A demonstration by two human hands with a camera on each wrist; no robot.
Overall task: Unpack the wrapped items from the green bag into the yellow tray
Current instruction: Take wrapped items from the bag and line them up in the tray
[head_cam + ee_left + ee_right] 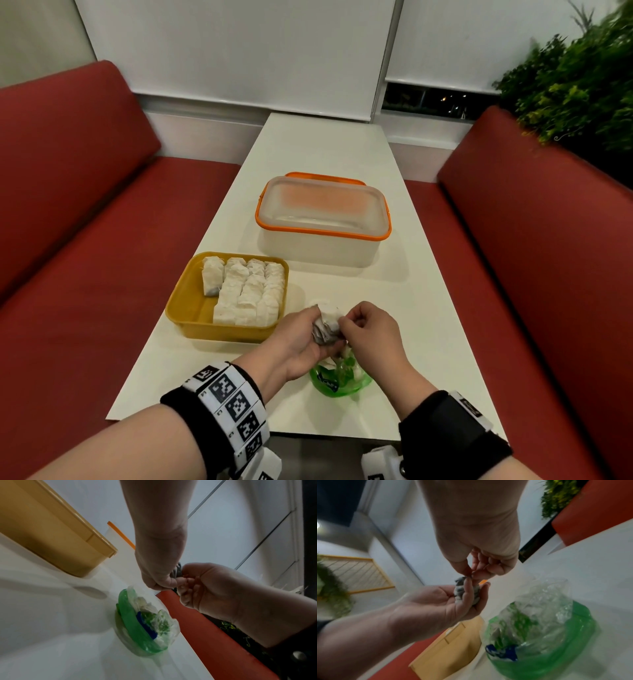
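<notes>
Both forearms reach forward, hands meeting at the midline, each wrist in a black band. The left hand (pixel 301 337) is palm-up, fingers curled round a small bundle of wrapped items (pixel 327 325). The right hand (pixel 371 329), just beside it, pinches the bundle's top edge with thumb and forefinger, other fingers curled.

Dim, even indoor light from above — soft shadows fall beside the tray (pixel 191 318) and box (pixel 322 246). Wide-angle bending at the edges; both wrist views are soft, smeared by blur.
</notes>
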